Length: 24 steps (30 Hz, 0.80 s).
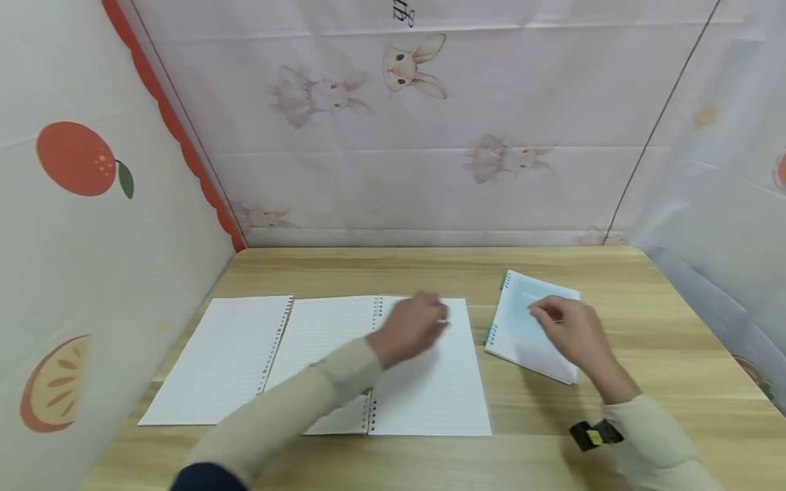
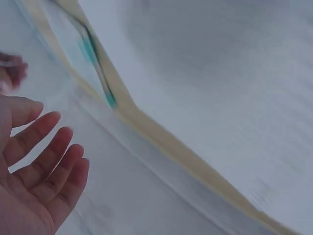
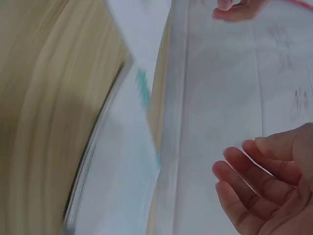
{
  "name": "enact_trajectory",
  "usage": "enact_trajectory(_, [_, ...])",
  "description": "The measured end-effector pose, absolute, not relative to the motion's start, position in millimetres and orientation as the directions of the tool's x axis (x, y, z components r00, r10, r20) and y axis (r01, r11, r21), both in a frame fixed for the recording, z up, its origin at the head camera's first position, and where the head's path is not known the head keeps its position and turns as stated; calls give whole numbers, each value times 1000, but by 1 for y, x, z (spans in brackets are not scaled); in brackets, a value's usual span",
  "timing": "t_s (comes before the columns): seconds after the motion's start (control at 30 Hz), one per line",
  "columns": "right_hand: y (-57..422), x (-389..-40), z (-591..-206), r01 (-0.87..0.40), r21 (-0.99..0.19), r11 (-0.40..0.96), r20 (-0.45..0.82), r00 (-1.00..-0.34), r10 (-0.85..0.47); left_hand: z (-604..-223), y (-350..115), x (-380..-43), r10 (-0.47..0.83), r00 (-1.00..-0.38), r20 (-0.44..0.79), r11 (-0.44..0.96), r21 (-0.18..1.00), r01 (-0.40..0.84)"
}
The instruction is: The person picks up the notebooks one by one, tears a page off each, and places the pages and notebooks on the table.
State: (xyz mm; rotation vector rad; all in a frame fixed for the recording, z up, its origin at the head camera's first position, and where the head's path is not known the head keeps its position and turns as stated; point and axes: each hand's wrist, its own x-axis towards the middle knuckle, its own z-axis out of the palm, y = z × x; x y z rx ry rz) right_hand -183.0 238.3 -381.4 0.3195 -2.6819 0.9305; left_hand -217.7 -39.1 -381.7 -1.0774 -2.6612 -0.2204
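Note:
My left hand [image 1: 410,329] hovers over the right page of an open spiral notebook [image 1: 439,402] with lined pages. Its fingers are loosely bent, and the left wrist view shows nothing in them. Over a smaller notebook [image 1: 522,341] with a pale blue-and-white cover is my right hand [image 1: 574,334]. Thumb and forefinger come close together there; no held thing shows in the right wrist view. Teal rings run down the small notebook's left side, and it lies closed and slightly turned. Left of the open notebook lies a white sheet [image 1: 227,361] with holes along its right edge.
Everything lies on a wood-grain table [image 1: 417,467]. A pale cloth wall [image 1: 368,184] printed with rabbits rises behind the far edge, with a fruit-printed cloth [image 1: 153,252] at the left. A black strap piece with a yellow patch [image 1: 594,435] sits at the right wrist.

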Motion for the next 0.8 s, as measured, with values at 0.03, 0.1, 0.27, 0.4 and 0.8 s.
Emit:
enact_trajectory(0.03, [252, -181, -382, -267, -571, 776, 320, -943, -89, -385, -15, -218, 699, -673, 244, 689, 22, 724])
enact_trajectory(0.1, [275, -176, -385, -224, -568, 792, 298, -953, -56, -392, 28, -218, 760, -628, 168, 641, -34, 767])
enact_trajectory(0.27, [319, -162, -397, -137, -561, 816, 230, -973, -5, -412, 97, -219, 864, -496, 81, 503, -120, 856])
enact_trajectory(0.4, [340, -154, -407, -72, -575, 815, 153, -988, 20, -422, 121, -221, 890, -456, 9, 453, -139, 881])
enact_trajectory(0.8, [346, -156, -423, -13, -619, 785, 36, -999, 12, -443, 125, -217, 916, -401, -29, 352, -422, 835])
